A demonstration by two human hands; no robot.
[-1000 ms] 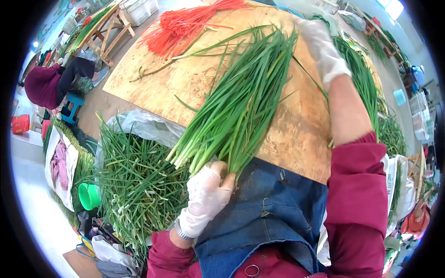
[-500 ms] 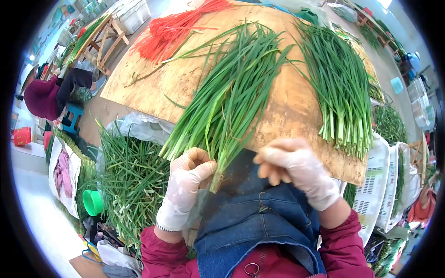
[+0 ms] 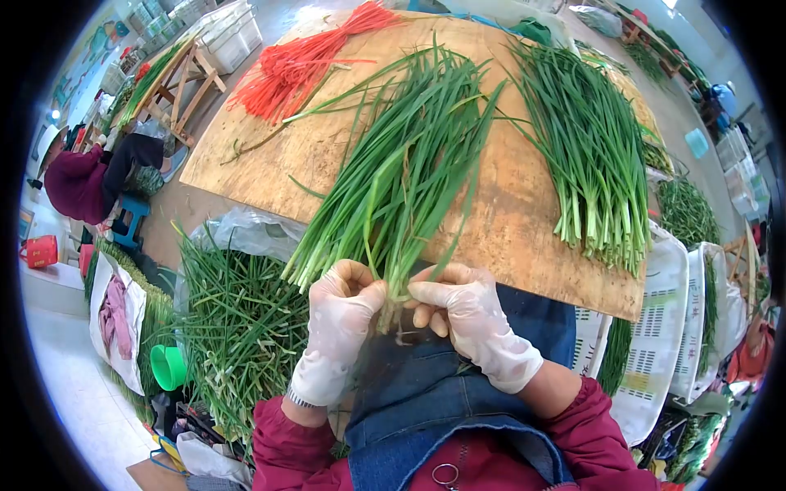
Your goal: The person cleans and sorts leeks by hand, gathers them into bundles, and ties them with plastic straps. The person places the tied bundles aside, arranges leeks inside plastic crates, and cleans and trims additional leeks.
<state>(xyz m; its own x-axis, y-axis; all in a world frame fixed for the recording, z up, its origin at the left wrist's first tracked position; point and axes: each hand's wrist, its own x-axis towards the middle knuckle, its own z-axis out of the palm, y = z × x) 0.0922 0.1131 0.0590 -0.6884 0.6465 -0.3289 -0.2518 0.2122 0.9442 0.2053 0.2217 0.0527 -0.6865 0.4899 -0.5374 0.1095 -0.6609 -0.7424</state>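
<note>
A loose pile of garlic chives (image 3: 409, 155) lies on the wooden board, its pale stem ends pointing toward me over the near edge. My left hand (image 3: 344, 307), in a thin whitish glove, is closed on a few chive stems near their root ends. Opposite it, my right hand (image 3: 463, 307), gloved the same way, pinches a green chive blade beside those stems. Dry, brownish bits hang below the stem ends between both hands. To the right, a neater bundle of garlic chives (image 3: 585, 147) rests on the board with its white ends lined up.
Red ties (image 3: 307, 65) lie at the back left of the wooden board (image 3: 524, 221). Untrimmed chives (image 3: 233, 327) fill a plastic-lined container at left. White crates (image 3: 651, 344) stand at right. A person (image 3: 86, 176) sits near a blue stool (image 3: 129, 219).
My right hand has moved left and down to the stems beside my left hand and now pinches a blade. The left hand keeps its hold, shifted slightly right.
</note>
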